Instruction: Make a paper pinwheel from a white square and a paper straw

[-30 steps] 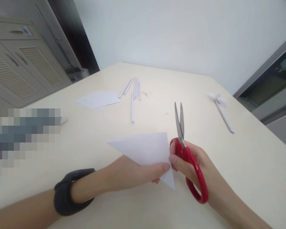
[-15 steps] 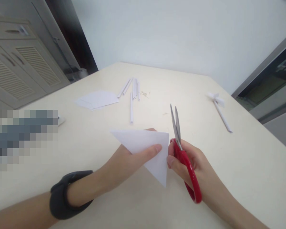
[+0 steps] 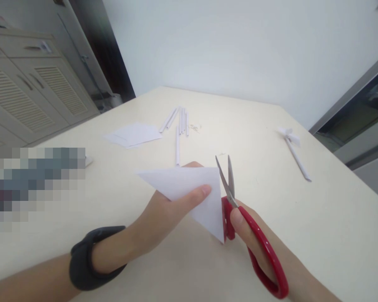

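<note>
A white triangular piece of folded paper (image 3: 189, 180) is pinched in my left hand (image 3: 176, 203), thumb on top and fingers behind it. My right hand (image 3: 252, 230) grips red-handled scissors (image 3: 231, 197), with the thumb through one handle loop. The blades point away from me and stand apart, close to the paper's right edge. Whether a blade touches the paper I cannot tell. A black band (image 3: 96, 258) circles my left wrist.
Several rolled paper tubes (image 3: 177, 144) lie beyond the paper, beside small thin bits (image 3: 194, 127). Flat paper sheets (image 3: 135, 134) lie left of them. A paper pinwheel on a tube (image 3: 297, 157) rests at the right. The cream table (image 3: 302, 235) meets a white wall behind.
The scissors' blades have spread wider and come closer to the paper's right edge. My right thumb has moved into the handle loop. The view has shifted slightly.
</note>
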The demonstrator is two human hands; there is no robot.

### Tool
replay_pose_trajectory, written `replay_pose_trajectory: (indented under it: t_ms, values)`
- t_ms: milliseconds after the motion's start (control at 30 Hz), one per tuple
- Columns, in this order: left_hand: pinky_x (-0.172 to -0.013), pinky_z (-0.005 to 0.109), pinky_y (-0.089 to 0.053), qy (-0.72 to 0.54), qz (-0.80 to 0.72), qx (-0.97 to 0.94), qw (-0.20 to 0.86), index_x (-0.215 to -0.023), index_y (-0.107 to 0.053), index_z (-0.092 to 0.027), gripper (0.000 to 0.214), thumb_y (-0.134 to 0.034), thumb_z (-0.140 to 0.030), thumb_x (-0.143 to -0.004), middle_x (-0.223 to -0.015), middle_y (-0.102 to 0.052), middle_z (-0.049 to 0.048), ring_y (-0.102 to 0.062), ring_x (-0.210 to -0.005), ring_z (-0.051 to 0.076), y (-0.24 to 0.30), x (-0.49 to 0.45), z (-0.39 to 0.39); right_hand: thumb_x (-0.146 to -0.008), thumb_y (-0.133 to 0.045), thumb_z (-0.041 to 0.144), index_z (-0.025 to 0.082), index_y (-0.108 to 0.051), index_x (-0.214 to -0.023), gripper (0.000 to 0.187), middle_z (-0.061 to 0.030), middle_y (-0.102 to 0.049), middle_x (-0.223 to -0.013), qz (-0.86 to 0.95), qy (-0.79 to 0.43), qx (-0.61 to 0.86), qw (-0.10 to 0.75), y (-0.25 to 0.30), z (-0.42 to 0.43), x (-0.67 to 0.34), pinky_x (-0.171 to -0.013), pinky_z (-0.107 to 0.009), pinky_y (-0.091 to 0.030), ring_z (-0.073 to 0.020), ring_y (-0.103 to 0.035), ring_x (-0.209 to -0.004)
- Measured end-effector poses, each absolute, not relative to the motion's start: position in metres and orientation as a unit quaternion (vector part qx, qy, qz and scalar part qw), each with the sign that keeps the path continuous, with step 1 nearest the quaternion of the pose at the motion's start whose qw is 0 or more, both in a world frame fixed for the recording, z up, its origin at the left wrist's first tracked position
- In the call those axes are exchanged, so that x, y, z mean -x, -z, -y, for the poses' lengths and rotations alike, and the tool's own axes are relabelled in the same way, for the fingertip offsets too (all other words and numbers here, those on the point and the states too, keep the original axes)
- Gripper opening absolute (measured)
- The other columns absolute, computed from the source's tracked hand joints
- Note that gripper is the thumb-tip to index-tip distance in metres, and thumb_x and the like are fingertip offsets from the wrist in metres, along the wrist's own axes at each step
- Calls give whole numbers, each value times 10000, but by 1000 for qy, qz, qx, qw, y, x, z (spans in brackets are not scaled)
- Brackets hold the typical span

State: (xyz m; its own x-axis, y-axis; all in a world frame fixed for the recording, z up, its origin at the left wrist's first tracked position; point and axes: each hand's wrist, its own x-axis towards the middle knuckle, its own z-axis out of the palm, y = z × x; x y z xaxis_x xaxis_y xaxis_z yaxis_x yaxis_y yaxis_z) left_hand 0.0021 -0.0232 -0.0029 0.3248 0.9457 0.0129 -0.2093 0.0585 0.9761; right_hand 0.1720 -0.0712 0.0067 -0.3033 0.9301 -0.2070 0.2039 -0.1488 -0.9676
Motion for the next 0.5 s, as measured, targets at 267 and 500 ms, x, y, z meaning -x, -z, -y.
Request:
replay_pose_trajectory:
  t_ms: [267, 500]
  values:
    - [-527, 121, -444, -459, -355, -495, 647, -814, -546, -233, 43, -583, -221, -831, -682, -572, -67, -549, -619, 73, 3, -1, 24, -871, -370, 578, 203, -420, -682, 423, 5, -491, -691, 601, -522, 538, 277, 1, 71, -173, -559, -219, -415, -128, -502, -643]
    - [-540, 151, -447, -470, -366, -487, 638, -816, -524, -228, 62, -583, -242, -828, -698, -562, -59, -537, -627, 87, 4, -2, 23, -885, -332, 567, 196, -442, -696, 431, 2, -502, -670, 668, -472, 531, 220, 5, 69, -171, -559, -235, -384, -133, -470, -629]
